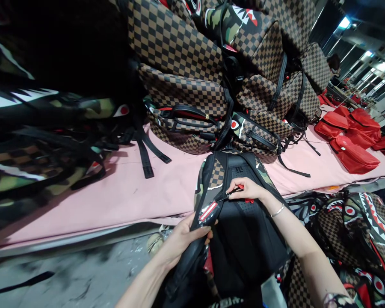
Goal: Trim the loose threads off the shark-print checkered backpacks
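A backpack [244,231] with a black back panel and checkered, camouflage shoulder straps lies in front of me at the edge of the pink table [131,192]. My left hand [182,239] is closed round the lower part of its left shoulder strap [211,188], just under a red label [209,210]. My right hand [248,189] pinches a small red-handled tool [240,190] whose dark tip touches the strap near the label. A thin bracelet sits on my right wrist.
Stacks of brown checkered backpacks [186,64] with shark-mouth prints are piled along the back of the table, with dark ones at the left [45,128]. Red bags [353,141] lie at the far right. More backpacks [359,231] sit low on the right.
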`<action>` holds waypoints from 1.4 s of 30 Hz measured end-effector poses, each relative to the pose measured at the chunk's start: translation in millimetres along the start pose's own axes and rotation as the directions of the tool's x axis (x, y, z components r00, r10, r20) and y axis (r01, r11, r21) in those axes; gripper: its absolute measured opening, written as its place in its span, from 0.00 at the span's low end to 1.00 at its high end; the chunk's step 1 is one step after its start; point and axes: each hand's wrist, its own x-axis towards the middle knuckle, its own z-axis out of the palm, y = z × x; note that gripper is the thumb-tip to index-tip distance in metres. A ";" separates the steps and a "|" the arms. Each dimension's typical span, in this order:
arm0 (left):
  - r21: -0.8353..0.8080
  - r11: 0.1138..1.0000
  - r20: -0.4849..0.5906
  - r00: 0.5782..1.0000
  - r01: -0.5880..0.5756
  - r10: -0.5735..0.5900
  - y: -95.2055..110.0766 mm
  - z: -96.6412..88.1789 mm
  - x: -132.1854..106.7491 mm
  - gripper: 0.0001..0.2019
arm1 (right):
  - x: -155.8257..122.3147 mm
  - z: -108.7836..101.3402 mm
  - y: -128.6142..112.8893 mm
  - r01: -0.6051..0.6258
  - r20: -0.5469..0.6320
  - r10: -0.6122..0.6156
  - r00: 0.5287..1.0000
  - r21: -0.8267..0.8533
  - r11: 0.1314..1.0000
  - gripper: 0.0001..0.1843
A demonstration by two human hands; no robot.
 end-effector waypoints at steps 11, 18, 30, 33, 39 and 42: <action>-0.002 1.000 0.002 1.000 0.004 -0.004 -0.9 -3.4 1.5 0.18 | 14.5 -7.4 -9.9 0.024 0.145 -0.008 0.989 -0.110 0.994 0.19; 0.040 0.999 0.003 1.000 -0.016 0.016 5.8 -1.4 -1.4 0.16 | 23.3 -17.4 -17.1 0.007 0.258 0.023 0.966 -0.114 0.993 0.18; 0.099 0.995 -0.047 0.999 -0.013 0.018 18.3 10.5 -4.5 0.15 | 33.6 -10.6 -29.4 0.148 0.395 -0.058 0.917 -0.202 0.968 0.14; 0.101 0.995 -0.039 0.999 -0.023 0.027 17.8 11.1 -3.1 0.15 | 32.9 -7.3 -32.8 0.152 0.394 -0.058 0.917 -0.211 0.966 0.14; 0.103 0.994 -0.025 0.999 -0.031 0.033 20.1 13.9 -2.8 0.15 | 34.0 -0.6 -35.8 0.157 0.408 -0.047 0.912 -0.239 0.958 0.13; 0.096 0.995 -0.046 0.999 -0.013 0.017 20.8 15.5 -2.8 0.16 | 34.6 2.6 -37.7 0.166 0.417 -0.053 0.907 -0.240 0.956 0.13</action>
